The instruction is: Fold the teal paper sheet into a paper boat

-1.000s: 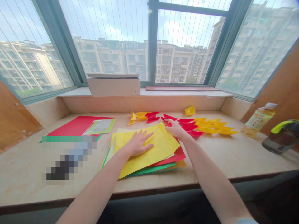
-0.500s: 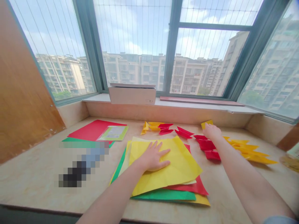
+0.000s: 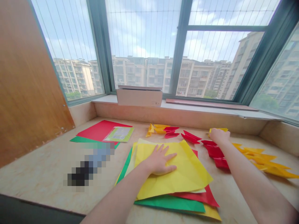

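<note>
My left hand (image 3: 160, 161) lies flat with spread fingers on a large yellow paper sheet (image 3: 187, 174). This sheet tops a loose stack whose red sheet (image 3: 209, 197) and green sheet (image 3: 175, 203) stick out at the edges. Toward the back right, my right hand (image 3: 219, 136) is closed on a small yellow folded paper piece (image 3: 221, 129); its fingertips are partly hidden. Just in front of that hand sit red folded paper pieces (image 3: 213, 151), partly covered by my forearm. Several yellow folded paper pieces (image 3: 266, 157) stand to the right of my forearm.
Left of the stack lie a red sheet (image 3: 100, 130) and a clear-windowed packet (image 3: 120, 133), near a pixelated object (image 3: 88, 168). More folded pieces (image 3: 163, 129) line the back. A white box (image 3: 139, 97) stands on the window ledge.
The view has turned slightly left, so everything sits further right. The small yellow folded piece, upright before, now lies lower and flatter under my right hand. My left hand stays on the stack.
</note>
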A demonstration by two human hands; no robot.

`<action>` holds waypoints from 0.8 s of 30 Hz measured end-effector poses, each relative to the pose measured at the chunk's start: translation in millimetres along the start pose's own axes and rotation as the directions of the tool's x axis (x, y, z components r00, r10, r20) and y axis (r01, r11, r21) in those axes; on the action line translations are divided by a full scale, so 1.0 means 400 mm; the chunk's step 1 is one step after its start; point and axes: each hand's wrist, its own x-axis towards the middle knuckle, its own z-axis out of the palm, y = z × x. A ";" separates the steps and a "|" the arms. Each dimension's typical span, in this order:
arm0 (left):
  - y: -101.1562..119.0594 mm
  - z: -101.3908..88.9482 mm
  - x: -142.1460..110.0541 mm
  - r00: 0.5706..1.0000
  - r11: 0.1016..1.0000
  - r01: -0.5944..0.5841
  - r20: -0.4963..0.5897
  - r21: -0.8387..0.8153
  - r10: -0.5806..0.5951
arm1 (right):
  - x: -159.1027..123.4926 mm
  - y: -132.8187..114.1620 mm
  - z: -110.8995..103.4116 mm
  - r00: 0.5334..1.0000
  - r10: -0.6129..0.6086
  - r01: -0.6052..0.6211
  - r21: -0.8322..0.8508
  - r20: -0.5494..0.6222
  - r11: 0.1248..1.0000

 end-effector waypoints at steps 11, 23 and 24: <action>-0.005 0.003 -0.002 1.000 1.000 -0.006 -0.006 0.017 0.006 | -0.025 -0.041 0.031 0.998 0.056 -0.060 0.144 0.028 0.988; -0.008 0.008 0.003 1.000 1.000 -0.015 -0.021 -0.014 0.014 | -0.054 -0.069 -0.138 0.941 0.303 -0.160 0.590 -0.151 0.792; -0.008 0.007 0.003 1.000 1.000 -0.017 -0.025 -0.017 0.016 | -0.057 -0.080 -0.170 0.935 0.302 -0.115 0.649 -0.184 0.752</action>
